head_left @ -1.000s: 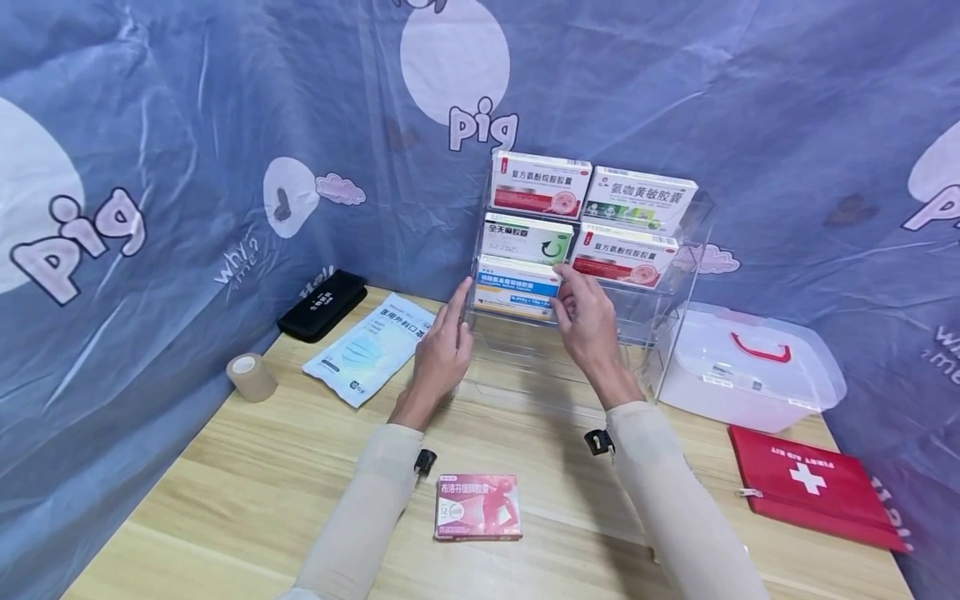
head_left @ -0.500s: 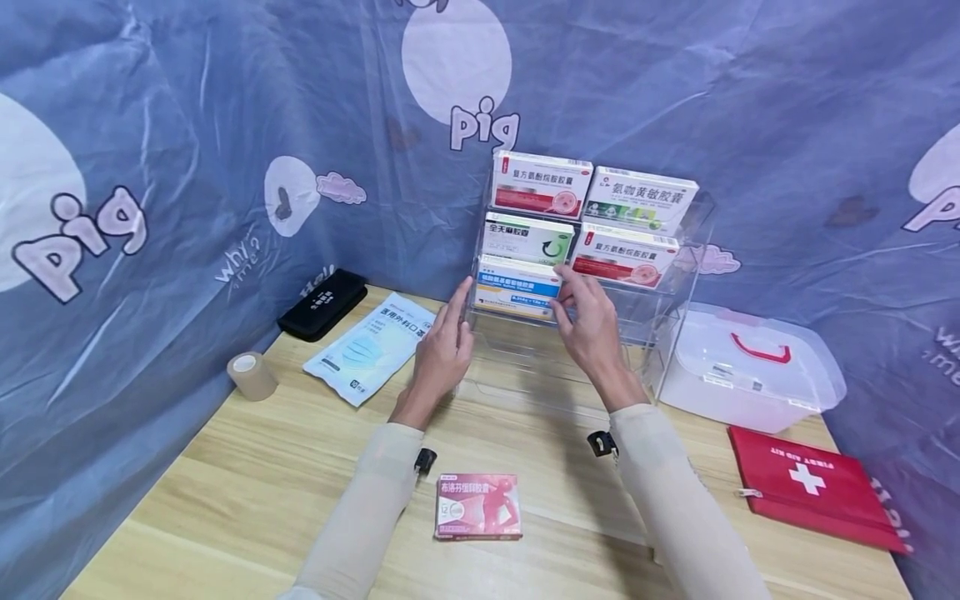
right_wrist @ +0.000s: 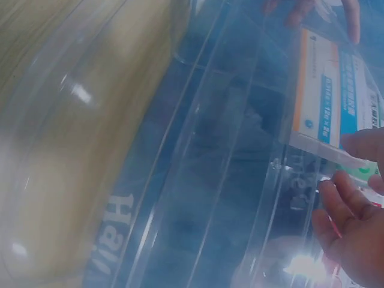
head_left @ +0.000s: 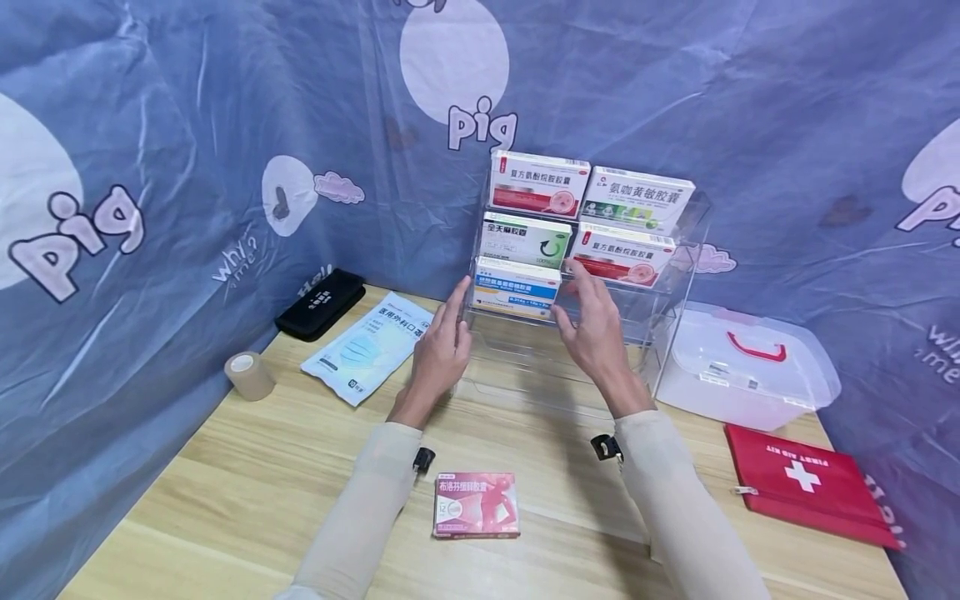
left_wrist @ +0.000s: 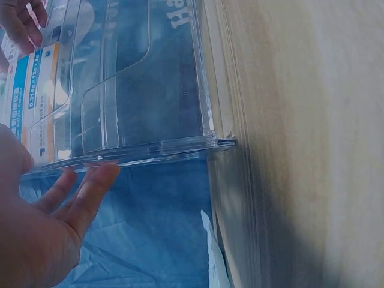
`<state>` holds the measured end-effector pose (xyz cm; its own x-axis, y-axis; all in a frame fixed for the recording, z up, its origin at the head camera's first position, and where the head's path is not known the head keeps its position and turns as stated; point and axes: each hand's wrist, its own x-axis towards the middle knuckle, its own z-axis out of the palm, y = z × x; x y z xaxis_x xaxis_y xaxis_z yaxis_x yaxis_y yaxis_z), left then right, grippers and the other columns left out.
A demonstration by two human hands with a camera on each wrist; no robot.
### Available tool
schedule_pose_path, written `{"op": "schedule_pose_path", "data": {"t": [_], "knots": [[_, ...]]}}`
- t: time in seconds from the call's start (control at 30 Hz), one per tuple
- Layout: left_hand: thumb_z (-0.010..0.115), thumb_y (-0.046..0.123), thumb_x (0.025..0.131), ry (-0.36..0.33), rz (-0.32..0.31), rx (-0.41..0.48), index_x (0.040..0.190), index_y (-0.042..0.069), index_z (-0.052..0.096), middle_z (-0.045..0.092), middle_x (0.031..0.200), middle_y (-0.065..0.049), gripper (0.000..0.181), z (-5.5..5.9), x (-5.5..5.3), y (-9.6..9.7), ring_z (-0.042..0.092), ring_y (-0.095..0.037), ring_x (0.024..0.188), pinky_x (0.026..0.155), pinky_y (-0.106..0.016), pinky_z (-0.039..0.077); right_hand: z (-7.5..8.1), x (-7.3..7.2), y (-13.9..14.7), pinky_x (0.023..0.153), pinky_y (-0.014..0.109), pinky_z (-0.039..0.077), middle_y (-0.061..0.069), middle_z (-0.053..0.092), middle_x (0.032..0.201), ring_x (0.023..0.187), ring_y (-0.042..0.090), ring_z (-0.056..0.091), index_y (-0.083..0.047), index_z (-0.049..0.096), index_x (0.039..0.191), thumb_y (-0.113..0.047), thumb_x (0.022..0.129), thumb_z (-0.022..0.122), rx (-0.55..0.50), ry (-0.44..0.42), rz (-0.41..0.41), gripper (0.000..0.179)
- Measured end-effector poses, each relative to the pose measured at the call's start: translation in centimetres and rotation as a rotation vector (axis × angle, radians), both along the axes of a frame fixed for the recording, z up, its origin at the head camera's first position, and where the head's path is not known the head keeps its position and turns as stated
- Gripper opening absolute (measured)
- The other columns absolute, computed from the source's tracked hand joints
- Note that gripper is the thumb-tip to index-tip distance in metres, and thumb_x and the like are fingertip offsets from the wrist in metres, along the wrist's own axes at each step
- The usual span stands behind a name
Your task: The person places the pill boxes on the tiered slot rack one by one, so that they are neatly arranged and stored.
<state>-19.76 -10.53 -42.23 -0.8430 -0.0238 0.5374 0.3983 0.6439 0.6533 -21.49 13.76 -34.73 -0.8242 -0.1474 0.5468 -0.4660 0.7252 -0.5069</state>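
A blue, white and orange medicine box [head_left: 517,289] stands in the lower left of a clear acrylic display rack [head_left: 630,323]. My right hand [head_left: 597,333] is at the box's right edge, thumb and fingers spread apart. In the right wrist view, the thumb of that hand [right_wrist: 357,231] is right at the corner of the box [right_wrist: 324,90]. The fingers of my left hand [head_left: 441,350] lie along the rack's left side. The left wrist view shows these fingertips [left_wrist: 108,171] at the clear side panel, under the box's end [left_wrist: 45,108].
Above stand a green-and-white box [head_left: 525,240], two red-and-white boxes, and another white-green box [head_left: 637,200]. A pink box [head_left: 476,505] lies in front. Around are a tape roll [head_left: 250,377], mask packet [head_left: 367,348], black case [head_left: 321,304], white lidded box [head_left: 750,367] and red first-aid pouch [head_left: 813,485].
The fingers of my right hand have let go of the blue and white box and spread, drawing slightly right. The box stays in the rack. My left hand has kept its place.
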Motion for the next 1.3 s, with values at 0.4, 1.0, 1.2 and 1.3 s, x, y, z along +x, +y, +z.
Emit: {"op": "schedule_pose_path", "data": {"t": [0.4, 1.0, 1.2, 1.3], "knots": [[0.050, 0.012, 0.105, 0.018, -0.005, -0.002, 0.171, 0.032, 0.029, 0.066, 0.125, -0.018, 0.072, -0.2, -0.2, 0.0, 0.057, -0.029, 0.076, 0.062, -0.046, 0.053, 0.0, 2.4, 1.3, 0.106, 0.065, 0.048, 0.025, 0.064, 0.132, 0.123, 0.045, 0.061, -0.003, 0.052, 0.153, -0.008, 0.096, 0.077, 0.014, 0.037, -0.002, 0.063], [0.048, 0.012, 0.106, -0.005, -0.006, -0.003, 0.171, 0.033, 0.028, 0.065, 0.131, -0.018, 0.072, -0.2, -0.2, 0.0, 0.059, -0.030, 0.078, 0.063, -0.047, 0.053, -1.6, 7.9, 3.3, 0.098, 0.062, 0.053, 0.021, 0.068, 0.127, 0.118, 0.042, 0.066, -0.001, 0.068, 0.132, -0.016, 0.091, 0.085, 0.143, 0.054, 0.089, 0.047], [0.049, 0.012, 0.106, 0.004, -0.011, -0.003, 0.171, 0.033, 0.028, 0.065, 0.132, -0.019, 0.072, -0.2, -0.1, 0.0, 0.060, -0.030, 0.079, 0.063, -0.047, 0.054, -2.4, 9.3, 3.9, 0.098, 0.059, 0.057, 0.015, 0.068, 0.128, 0.120, 0.038, 0.066, -0.006, 0.069, 0.129, -0.022, 0.091, 0.086, 0.229, -0.034, 0.169, 0.044], [0.050, 0.012, 0.106, 0.010, -0.005, -0.001, 0.171, 0.032, 0.029, 0.065, 0.131, -0.019, 0.072, -0.2, -0.1, 0.0, 0.060, -0.030, 0.078, 0.062, -0.046, 0.054, -2.9, 9.7, 4.1, 0.104, 0.059, 0.056, 0.013, 0.067, 0.132, 0.125, 0.037, 0.065, -0.007, 0.068, 0.131, -0.022, 0.093, 0.084, 0.261, -0.115, 0.229, 0.044]]}}
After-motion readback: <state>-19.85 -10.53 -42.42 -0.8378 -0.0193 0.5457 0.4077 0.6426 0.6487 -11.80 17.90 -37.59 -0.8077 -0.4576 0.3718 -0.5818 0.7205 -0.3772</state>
